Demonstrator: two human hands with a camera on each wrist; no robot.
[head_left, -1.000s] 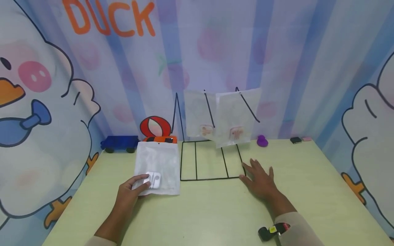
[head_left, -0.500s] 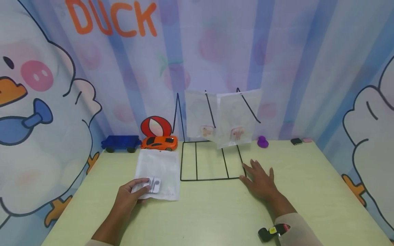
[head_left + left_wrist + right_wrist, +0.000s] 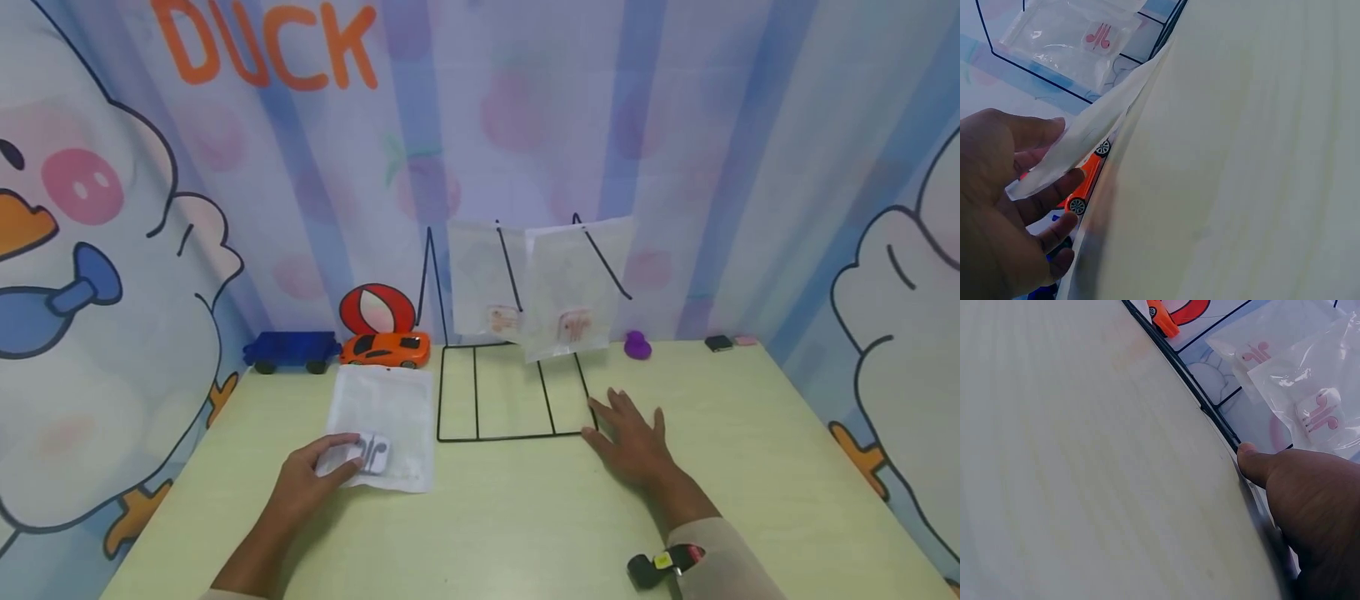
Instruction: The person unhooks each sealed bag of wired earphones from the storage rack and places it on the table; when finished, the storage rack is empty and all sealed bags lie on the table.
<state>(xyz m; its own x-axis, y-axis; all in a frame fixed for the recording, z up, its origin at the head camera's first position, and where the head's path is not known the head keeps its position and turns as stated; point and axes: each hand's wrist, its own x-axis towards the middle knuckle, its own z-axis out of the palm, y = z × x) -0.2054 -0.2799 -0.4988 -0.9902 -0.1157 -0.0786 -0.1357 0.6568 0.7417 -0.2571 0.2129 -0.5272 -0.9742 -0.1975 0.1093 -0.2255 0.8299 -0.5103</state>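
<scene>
My left hand [image 3: 307, 483] pinches the lower left part of a white plastic pouch [image 3: 397, 408] with a picture of earphones on it, thumb on top and fingers beneath. In the left wrist view this pouch [image 3: 1094, 125] appears edge-on between thumb and fingers. A black wire display rack [image 3: 495, 437] stands in the middle of the table. Two similar pouches hang on its prongs, a left one [image 3: 480, 271] partly behind a right one [image 3: 573, 283]. My right hand [image 3: 633, 442], fingers spread, rests at the rack's front right corner; in the right wrist view its thumb [image 3: 1260, 464] touches the wire.
Behind the held pouch are an orange toy car [image 3: 386, 350] and a blue toy cart [image 3: 292, 352]. A purple toy duck [image 3: 637, 345], a small black block [image 3: 718, 342] and a pink one [image 3: 745, 340] lie along the back edge. A printed curtain [image 3: 525, 100] backs the table.
My left hand has drawn the pouch slightly toward me, so the orange car behind it now shows fully. My right hand, the rack and the hanging pouches stay as they were.
</scene>
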